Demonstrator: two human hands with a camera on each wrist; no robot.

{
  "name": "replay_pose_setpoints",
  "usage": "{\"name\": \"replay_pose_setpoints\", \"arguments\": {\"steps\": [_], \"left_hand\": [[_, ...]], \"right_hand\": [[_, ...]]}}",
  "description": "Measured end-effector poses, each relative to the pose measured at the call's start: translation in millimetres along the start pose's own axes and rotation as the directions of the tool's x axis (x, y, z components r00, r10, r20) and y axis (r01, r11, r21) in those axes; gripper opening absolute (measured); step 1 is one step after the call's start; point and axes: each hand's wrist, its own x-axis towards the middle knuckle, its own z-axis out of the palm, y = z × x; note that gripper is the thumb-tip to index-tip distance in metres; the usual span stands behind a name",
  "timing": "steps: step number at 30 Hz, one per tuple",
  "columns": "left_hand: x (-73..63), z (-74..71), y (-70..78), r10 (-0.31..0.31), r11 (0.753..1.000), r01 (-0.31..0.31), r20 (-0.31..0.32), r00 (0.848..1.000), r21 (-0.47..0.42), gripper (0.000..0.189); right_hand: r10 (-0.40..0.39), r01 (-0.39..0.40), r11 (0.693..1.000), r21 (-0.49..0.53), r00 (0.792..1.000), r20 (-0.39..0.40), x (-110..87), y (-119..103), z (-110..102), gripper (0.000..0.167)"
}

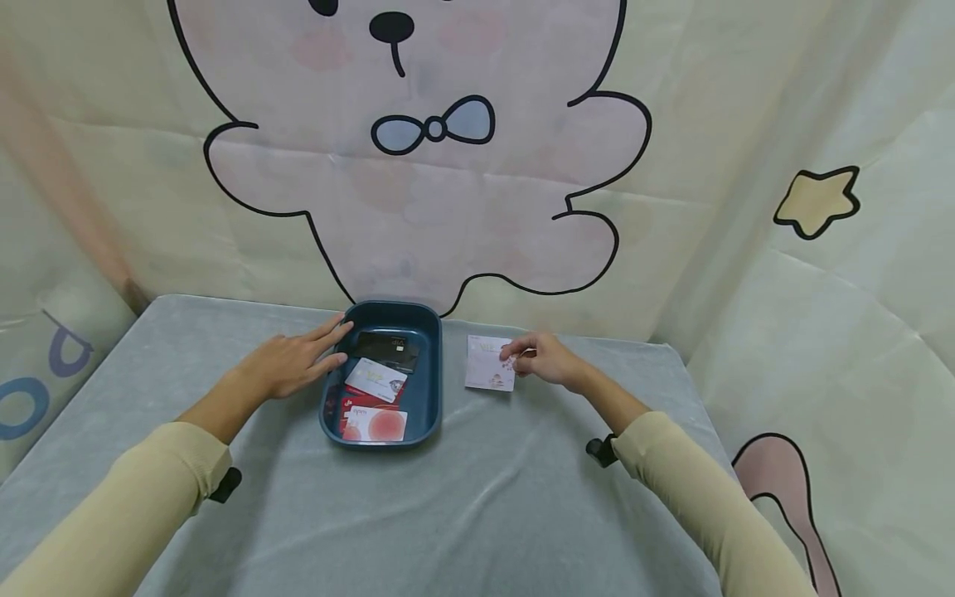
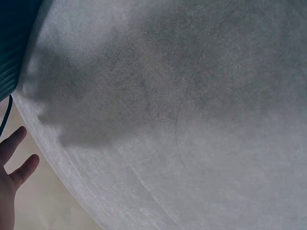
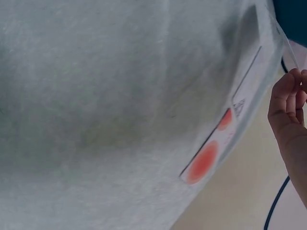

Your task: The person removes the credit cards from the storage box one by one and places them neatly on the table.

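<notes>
A dark blue tray [image 1: 431, 390] stands left of centre near the table's back edge. Inside it lie a black card [image 1: 382, 348], a white card [image 1: 375, 379], red cards or sleeves [image 1: 352, 402] partly covered, and a white card with pink-red circles [image 1: 380, 425]. The fingers of my left hand [image 1: 287, 365] are extended and touch the tray's left rim. To the right of the tray, my right hand [image 1: 548, 361] pinches the right edge of a white, card-like folder [image 1: 487, 362]. In the right wrist view, red circles show on the folder [image 3: 204, 160], and a thin sheet rises to the fingertips.
A grey cloth covers the table [image 1: 418, 514]. Behind it hangs a curtain [image 1: 709, 249] with a cartoon bear and a yellow star. Each wrist carries a small black device [image 1: 600, 450]. A dark cable [image 3: 273, 211] runs beyond the table edge.
</notes>
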Motion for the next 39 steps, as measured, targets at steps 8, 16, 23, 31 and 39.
{"name": "replay_pose_setpoints", "arguments": {"steps": [8, 16, 23, 31, 39], "left_hand": [[-0.3, -0.2, 1.0, 0.005, 1.0, -0.005, -0.004, 1.0, -0.002, 0.067], [0.0, 0.5, -0.1, 0.001, 1.0, -0.001, -0.01, 1.0, -0.002, 0.066], [0.3, 1.1, -0.3, -0.001, 1.0, 0.001, -0.005, 1.0, 0.0, 0.067], [0.7, 0.2, 0.3, 0.002, 1.0, -0.002, -0.005, 1.0, -0.003, 0.067], [-0.2, 1.4, -1.7, 0.007, 1.0, -0.007, -0.01, 1.0, -0.006, 0.066]], "right_hand": [[0.05, -0.05, 0.999, -0.007, 0.999, -0.006, 4.1, 14, 2, 0.024], [0.038, -0.038, 0.998, -0.048, 0.999, -0.004, 10.1, 20, 2, 0.026], [0.029, -0.029, 0.996, -0.082, 1.0, 0.001, 18.2, 31, 2, 0.025], [0.029, -0.029, 0.993, -0.117, 1.0, -0.007, 21.0, 33, 2, 0.024], [0.053, -0.058, 0.985, -0.163, 0.998, -0.034, 28.0, 35, 6, 0.022]]}}
